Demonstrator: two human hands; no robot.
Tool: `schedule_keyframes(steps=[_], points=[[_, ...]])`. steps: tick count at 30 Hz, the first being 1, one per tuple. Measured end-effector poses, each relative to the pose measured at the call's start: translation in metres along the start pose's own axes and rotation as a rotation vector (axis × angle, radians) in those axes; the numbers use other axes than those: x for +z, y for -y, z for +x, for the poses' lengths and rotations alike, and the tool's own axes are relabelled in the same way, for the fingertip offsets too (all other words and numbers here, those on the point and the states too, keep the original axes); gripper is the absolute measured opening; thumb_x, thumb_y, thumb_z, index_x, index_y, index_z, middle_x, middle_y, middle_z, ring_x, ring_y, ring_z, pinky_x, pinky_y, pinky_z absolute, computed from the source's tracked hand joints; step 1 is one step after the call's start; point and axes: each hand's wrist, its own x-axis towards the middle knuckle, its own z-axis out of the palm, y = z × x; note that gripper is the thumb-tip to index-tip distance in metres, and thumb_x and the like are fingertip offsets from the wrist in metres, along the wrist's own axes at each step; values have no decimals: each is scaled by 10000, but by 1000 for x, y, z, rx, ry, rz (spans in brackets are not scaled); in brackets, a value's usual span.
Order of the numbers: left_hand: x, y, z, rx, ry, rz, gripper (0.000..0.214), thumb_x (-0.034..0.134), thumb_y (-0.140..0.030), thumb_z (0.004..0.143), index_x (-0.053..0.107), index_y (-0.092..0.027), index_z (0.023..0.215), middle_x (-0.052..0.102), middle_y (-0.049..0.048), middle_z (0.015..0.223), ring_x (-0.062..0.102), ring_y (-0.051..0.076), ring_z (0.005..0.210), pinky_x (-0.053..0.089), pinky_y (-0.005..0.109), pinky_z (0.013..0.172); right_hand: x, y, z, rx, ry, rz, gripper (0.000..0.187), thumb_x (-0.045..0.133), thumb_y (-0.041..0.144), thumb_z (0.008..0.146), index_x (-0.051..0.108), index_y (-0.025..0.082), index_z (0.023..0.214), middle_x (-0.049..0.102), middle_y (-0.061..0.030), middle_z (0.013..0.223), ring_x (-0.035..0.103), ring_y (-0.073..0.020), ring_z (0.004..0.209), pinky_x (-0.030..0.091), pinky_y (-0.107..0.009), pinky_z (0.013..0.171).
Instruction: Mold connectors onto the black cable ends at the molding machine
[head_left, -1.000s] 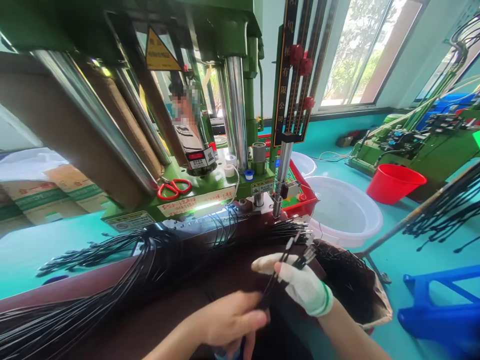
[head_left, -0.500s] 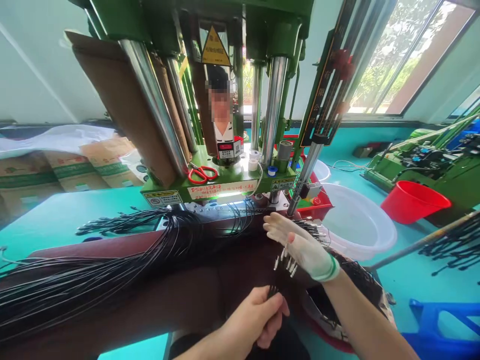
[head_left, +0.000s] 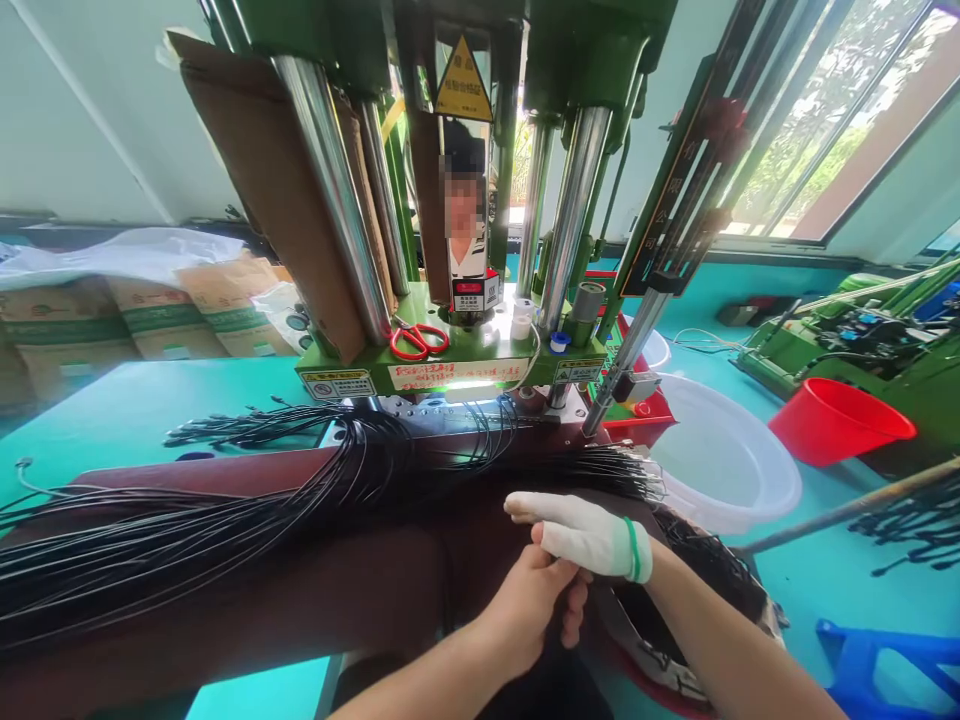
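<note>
My left hand (head_left: 525,615), bare, is closed in front of my lap; the thin black cables in it showed half a second ago and are now covered by the hands. My right hand (head_left: 581,535), in a white glove with a green cuff, lies across the top of the left, its fingers stretched out and pointing left. Just beyond the hands, metal-tipped cable ends (head_left: 626,472) lie at the right end of the brown work surface (head_left: 315,610). A long bundle of black cables (head_left: 187,555) spreads over its left part.
Behind stands a green press (head_left: 495,350) with red-handled scissors (head_left: 420,342) on its base. On the right are a white tub (head_left: 780,490), a red bucket (head_left: 840,420) and a blue stool (head_left: 885,665). A person (head_left: 466,225) shows between the press columns.
My right hand has come down and left onto my left hand, hiding the metal cable tips that showed between them. The view has shifted slightly, so the press sits farther right.
</note>
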Motion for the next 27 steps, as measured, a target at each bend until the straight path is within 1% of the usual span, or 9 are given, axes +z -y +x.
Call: schedule_keyframes(steps=[4, 7, 10, 13, 15, 17, 20, 24, 27], points=[[0, 4, 3, 74, -104, -40, 428, 609, -547, 604, 462, -151, 678, 428, -57, 462, 352, 49, 340, 231, 189, 318, -6, 14, 10, -48, 126, -139, 590, 296, 543, 867, 553, 116, 1182, 584, -111, 1162, 544, -240, 1050, 427, -347, 904], [-3, 0, 5, 131, -110, -56, 428, 618, -544, 610, 447, -157, 677, 456, -49, 479, 383, 57, 345, 257, 194, 324, -8, 21, 22, -110, 115, -255, 473, 371, 466, 866, 576, 158, 1160, 603, -75, 1140, 542, -227, 1053, 416, -320, 907], [-13, -16, 6, 188, -73, -98, 404, 621, -518, 640, 456, -158, 720, 419, -74, 457, 325, 34, 323, 203, 176, 314, -20, 11, 40, -115, -76, -284, 464, 307, 415, 894, 550, 143, 1181, 600, -78, 1141, 551, -206, 1037, 428, -314, 892], [-27, -30, 10, 243, -93, -138, 375, 633, -480, 659, 459, -157, 737, 363, -98, 440, 245, 9, 320, 139, 163, 322, -43, -17, 63, 147, -422, -546, 417, 229, 273, 915, 545, 165, 1165, 592, -60, 1145, 529, -179, 1059, 389, -318, 933], [-35, -33, 14, 265, -138, -146, 381, 646, -476, 651, 452, -157, 729, 348, -103, 442, 233, 3, 330, 132, 162, 333, -57, -39, 78, 312, -511, -703, 360, 336, 189, 863, 541, 147, 1155, 567, -96, 1169, 501, -217, 1086, 347, -368, 960], [-42, -29, 19, 271, -183, -141, 399, 648, -491, 641, 444, -158, 723, 344, -105, 450, 234, 1, 337, 135, 164, 342, -65, -55, 90, 392, -492, -767, 372, 430, 129, 784, 539, 114, 1139, 560, -149, 1151, 508, -268, 1056, 363, -416, 916], [-45, -21, 25, 252, -215, -91, 411, 636, -510, 641, 434, -163, 726, 347, -104, 454, 237, 4, 337, 128, 168, 344, -67, -64, 101, 450, -432, -851, 385, 446, 86, 730, 541, 110, 1103, 570, -175, 1090, 511, -306, 1022, 379, -440, 847], [-44, -14, 23, 250, -207, -9, 397, 610, -513, 664, 421, -169, 727, 339, -103, 454, 229, 11, 344, 131, 167, 332, -72, -55, 101, 488, -318, -875, 378, 525, 125, 645, 552, 137, 1022, 593, -151, 1001, 548, -307, 925, 399, -401, 767], [-44, -12, 20, 257, -205, 16, 399, 598, -524, 671, 413, -174, 727, 330, -104, 456, 218, 13, 352, 131, 164, 327, -78, -44, 85, 477, -235, -823, 219, 526, 164, 637, 575, 156, 851, 618, -103, 862, 571, -265, 843, 409, -343, 722]])
